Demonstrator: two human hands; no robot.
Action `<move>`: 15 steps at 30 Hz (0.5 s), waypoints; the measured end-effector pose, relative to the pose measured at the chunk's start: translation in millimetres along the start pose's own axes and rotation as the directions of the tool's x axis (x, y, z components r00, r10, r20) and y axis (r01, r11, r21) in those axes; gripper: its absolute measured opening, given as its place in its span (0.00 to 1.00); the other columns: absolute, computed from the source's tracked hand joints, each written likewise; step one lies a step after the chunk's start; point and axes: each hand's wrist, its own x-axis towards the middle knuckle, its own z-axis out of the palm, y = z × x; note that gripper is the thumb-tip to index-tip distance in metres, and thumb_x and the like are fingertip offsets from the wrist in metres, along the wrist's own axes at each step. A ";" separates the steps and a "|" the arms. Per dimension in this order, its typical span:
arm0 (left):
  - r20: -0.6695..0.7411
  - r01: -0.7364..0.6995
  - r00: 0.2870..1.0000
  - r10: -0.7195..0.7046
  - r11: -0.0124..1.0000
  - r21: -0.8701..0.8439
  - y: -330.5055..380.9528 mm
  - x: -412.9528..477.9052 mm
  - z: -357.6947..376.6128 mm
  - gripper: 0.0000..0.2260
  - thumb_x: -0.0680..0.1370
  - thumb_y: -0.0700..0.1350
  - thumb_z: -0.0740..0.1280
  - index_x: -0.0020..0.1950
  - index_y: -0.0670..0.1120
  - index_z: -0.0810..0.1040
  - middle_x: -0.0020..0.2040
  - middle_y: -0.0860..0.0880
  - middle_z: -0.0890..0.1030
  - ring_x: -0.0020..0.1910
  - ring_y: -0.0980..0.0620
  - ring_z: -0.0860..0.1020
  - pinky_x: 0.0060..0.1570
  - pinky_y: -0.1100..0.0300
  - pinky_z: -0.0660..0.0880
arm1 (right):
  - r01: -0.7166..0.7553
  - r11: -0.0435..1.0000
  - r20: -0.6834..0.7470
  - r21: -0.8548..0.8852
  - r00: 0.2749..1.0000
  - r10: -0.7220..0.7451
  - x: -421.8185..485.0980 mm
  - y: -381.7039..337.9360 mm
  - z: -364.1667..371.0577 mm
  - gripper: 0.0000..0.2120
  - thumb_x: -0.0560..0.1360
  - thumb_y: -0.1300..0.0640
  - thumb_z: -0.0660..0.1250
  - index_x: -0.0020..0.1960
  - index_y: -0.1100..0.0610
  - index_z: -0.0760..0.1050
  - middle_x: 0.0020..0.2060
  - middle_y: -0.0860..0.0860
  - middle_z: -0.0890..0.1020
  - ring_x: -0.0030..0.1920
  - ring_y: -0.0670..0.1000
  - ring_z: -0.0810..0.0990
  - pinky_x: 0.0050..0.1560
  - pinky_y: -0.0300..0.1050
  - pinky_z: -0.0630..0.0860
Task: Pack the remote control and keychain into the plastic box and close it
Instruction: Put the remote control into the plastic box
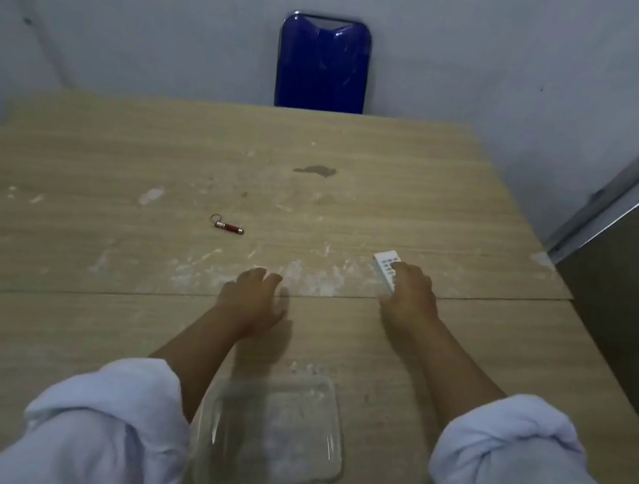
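Note:
A small white remote control (384, 264) lies on the wooden table (115, 153) at the right. My right hand (411, 297) covers its near end, fingers closing around it. A red keychain (229, 226) with a metal ring lies further left, apart from both hands. My left hand (253, 300) rests palm down on the table with fingers spread, holding nothing. A clear plastic box (269, 429) sits near the front edge between my forearms, and I cannot tell whether its lid is on.
A blue chair back (322, 66) stands behind the table's far edge against the wall. A grey panel with a metal rail (634, 264) runs along the table's right side. White smears and a dark stain (315, 170) mark the tabletop.

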 end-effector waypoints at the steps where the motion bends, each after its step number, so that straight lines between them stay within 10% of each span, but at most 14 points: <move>1: 0.002 0.011 1.000 -0.012 1.000 0.017 -0.9 0.2 1.2 0.24 0.77 0.54 0.61 0.71 0.47 0.64 0.72 0.42 0.66 0.70 0.42 0.65 0.65 0.45 0.68 | -0.025 1.000 -0.004 -0.012 1.000 0.025 1.2 1.8 1.0 0.25 0.72 0.57 0.68 0.67 0.58 0.66 0.64 0.60 0.71 0.62 0.63 0.70 0.60 0.56 0.73; 15: -0.021 -0.010 1.000 0.011 0.999 0.051 -19.1 2.8 28.2 0.22 0.76 0.53 0.63 0.66 0.45 0.68 0.70 0.42 0.66 0.68 0.42 0.67 0.61 0.46 0.72 | -0.120 0.993 -0.123 -0.010 0.985 0.118 8.8 18.8 21.6 0.22 0.70 0.66 0.65 0.63 0.62 0.66 0.59 0.63 0.72 0.60 0.64 0.70 0.57 0.55 0.73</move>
